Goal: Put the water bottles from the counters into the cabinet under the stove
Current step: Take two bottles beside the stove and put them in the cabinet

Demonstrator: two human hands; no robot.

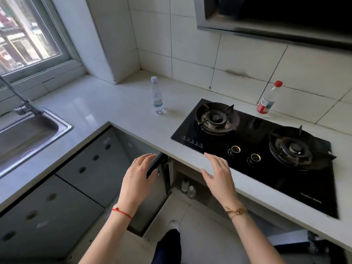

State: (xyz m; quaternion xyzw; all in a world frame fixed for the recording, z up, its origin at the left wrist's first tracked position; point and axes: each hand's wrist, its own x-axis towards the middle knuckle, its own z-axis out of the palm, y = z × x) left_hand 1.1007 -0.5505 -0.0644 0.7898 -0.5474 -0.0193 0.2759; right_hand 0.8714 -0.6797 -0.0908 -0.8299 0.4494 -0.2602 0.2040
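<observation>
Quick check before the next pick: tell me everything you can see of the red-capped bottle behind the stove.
The red-capped bottle is clear plastic with a round red cap and a red label around its lower body. It stands on the pale counter, near the tiled wall, just behind the black gas hob, between its two burners. The cap is on. Nothing touches it but the counter; both hands are far off.

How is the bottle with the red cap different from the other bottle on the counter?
The red-capped bottle wears a red label; the pale-capped bottle has a light bluish one. The red-capped bottle stands behind the stove by the wall; the pale-capped bottle stands left of it. Both are upright, clear and untouched.
</observation>
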